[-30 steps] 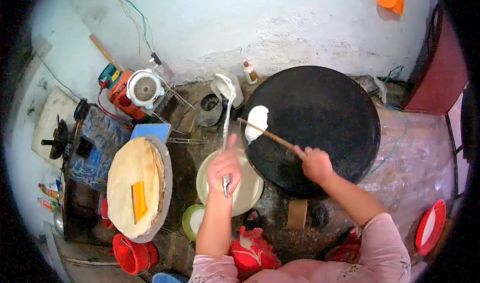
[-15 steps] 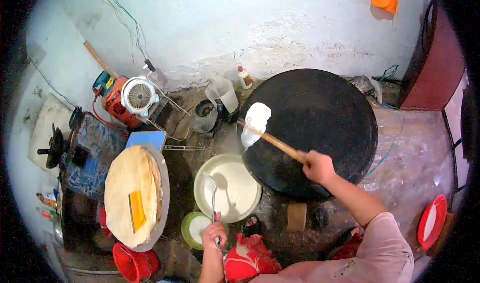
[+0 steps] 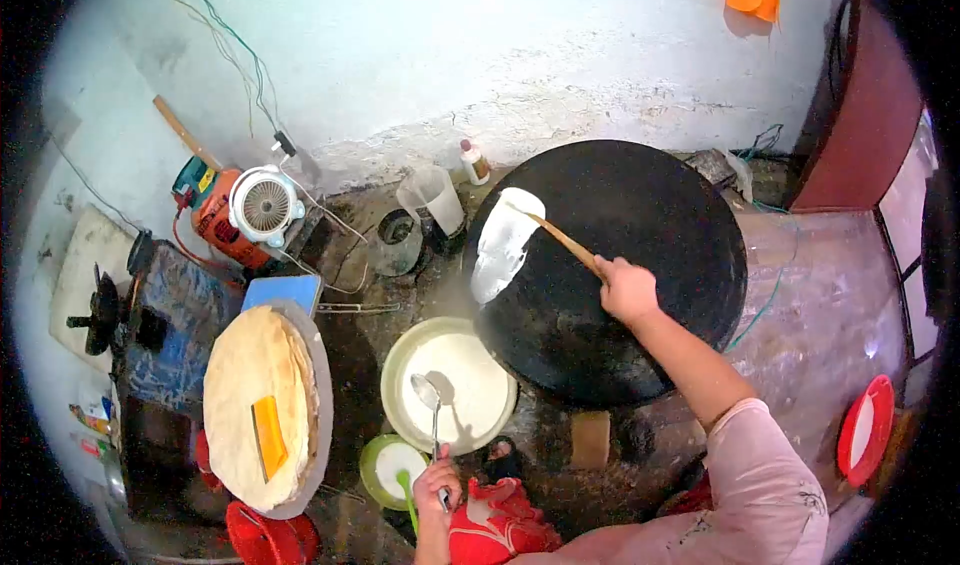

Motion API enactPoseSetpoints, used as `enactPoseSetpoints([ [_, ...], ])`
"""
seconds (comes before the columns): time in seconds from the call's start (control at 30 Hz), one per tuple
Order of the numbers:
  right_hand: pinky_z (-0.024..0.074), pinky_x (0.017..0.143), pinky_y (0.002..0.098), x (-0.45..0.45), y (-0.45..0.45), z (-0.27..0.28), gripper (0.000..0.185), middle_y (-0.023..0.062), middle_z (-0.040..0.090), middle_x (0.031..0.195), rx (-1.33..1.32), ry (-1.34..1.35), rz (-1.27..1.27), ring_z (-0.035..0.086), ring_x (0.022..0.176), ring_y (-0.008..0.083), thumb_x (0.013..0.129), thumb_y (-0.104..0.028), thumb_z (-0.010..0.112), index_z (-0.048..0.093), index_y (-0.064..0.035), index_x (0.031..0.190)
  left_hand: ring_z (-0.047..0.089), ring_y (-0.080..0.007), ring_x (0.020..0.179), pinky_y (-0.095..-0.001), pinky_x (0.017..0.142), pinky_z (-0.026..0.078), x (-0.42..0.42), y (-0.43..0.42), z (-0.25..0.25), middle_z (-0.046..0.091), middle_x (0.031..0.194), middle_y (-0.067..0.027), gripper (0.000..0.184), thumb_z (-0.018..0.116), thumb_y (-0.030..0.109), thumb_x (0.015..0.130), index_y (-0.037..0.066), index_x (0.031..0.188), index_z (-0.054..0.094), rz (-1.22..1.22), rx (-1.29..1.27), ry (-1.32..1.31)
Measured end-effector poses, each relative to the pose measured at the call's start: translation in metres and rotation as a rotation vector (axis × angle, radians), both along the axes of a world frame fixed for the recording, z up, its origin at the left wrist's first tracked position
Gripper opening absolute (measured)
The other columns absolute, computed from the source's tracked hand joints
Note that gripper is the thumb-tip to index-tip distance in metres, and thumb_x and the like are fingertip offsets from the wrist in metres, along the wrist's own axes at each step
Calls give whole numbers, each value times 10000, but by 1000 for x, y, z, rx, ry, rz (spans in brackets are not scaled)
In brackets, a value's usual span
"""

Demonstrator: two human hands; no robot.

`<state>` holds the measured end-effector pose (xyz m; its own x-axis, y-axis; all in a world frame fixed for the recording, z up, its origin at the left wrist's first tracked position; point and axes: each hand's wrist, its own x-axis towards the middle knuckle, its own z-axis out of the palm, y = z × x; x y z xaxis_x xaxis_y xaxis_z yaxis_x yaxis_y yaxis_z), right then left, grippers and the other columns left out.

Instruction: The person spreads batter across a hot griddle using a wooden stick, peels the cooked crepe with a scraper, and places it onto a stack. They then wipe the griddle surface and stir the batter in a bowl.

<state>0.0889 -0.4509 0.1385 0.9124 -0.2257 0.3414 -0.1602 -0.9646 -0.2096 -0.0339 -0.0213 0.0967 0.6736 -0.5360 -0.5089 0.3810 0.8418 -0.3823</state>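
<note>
My right hand (image 3: 628, 290) is closed round a wooden stick (image 3: 572, 245), whose far end lies in white batter (image 3: 502, 248) on the left part of a large round black griddle (image 3: 640, 215). The batter forms an elongated patch. My left hand (image 3: 438, 483) grips the handle of a metal ladle (image 3: 427, 393), its bowl over a wide basin of white batter (image 3: 397, 345). Beside that hand stands a green bowl (image 3: 372, 470) with white contents and a green handle.
A stack of thin flatbreads (image 3: 250, 385) with a yellow scraper (image 3: 268, 437) lies at left. Behind are a clear jug (image 3: 432, 197), a bottle (image 3: 475, 163), a blower (image 3: 266, 205) and an orange gas cylinder (image 3: 215, 215). Red containers stand lower left (image 3: 270, 537) and right (image 3: 865, 431).
The ladle came down from above the griddle's left side to the basin. My right hand moved the stick's tip up through the batter, which now stretches further toward the griddle's left edge.
</note>
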Motion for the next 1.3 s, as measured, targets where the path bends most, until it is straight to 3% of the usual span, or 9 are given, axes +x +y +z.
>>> enactPoseSetpoints([
  [0.07,475,657,388,-7,18,-1,380,107,546,733,438,-18,35,571,734,291,700,-114,549,602,-144,1075,399,-92,456,-205,419,375,1,5,-5,411,597,-5,325,327,74,877,-101,1129,435,-13,-9,-9],
  [0.23,471,602,389,22,1,4,422,97,556,828,-22,62,-5,583,726,276,716,-84,528,539,-143,1134,398,-93,462,-204,420,372,1,-6,9,428,605,-5,311,330,70,870,-103,1102,443,-15,38,35],
  [0.37,481,706,375,1,2,2,286,124,617,856,518,-24,-94,587,778,324,740,-141,520,632,-114,1001,394,-99,458,-203,413,368,-1,-1,5,427,606,-16,326,333,58,856,-117,1113,432,13,85,63],
  [0.6,463,571,385,1,-38,-2,390,104,536,762,-1,17,-84,570,675,278,734,-102,521,564,-160,1117,396,-97,467,-204,417,361,0,6,-1,427,625,-10,333,317,87,864,-92,1111,451,-57,96,31],
  [0.73,471,729,385,0,7,20,350,125,605,869,549,66,-159,582,832,294,731,-118,526,595,-132,1074,387,-90,452,-202,422,365,3,6,0,433,613,-10,332,311,114,874,-85,1086,472,-50,68,66],
  [0.9,481,642,372,36,-17,5,516,91,554,868,-25,155,-188,580,734,276,702,-58,552,461,-112,1207,401,-87,454,-190,411,360,1,8,-5,456,636,2,321,324,88,857,-81,1076,486,-94,102,13],
  [1.03,479,710,378,7,-5,9,392,145,590,892,402,58,-242,583,821,300,703,-117,538,562,-92,1093,398,-82,457,-187,409,361,6,9,0,458,648,2,307,360,70,838,-80,1075,487,-77,117,90],
  [1.2,485,653,378,8,-22,11,482,106,541,885,-12,151,-237,587,757,270,688,-62,563,505,-125,1163,402,-85,472,-192,420,362,7,7,-4,447,629,6,280,392,49,833,-68,1068,489,-84,128,46],
  [1.3,478,714,391,4,-36,17,464,146,579,919,256,109,-318,585,829,309,709,-74,530,497,-105,1171,399,-84,469,-193,426,362,6,17,-10,443,626,-2,297,385,52,838,-67,1092,484,-104,151,25],
])
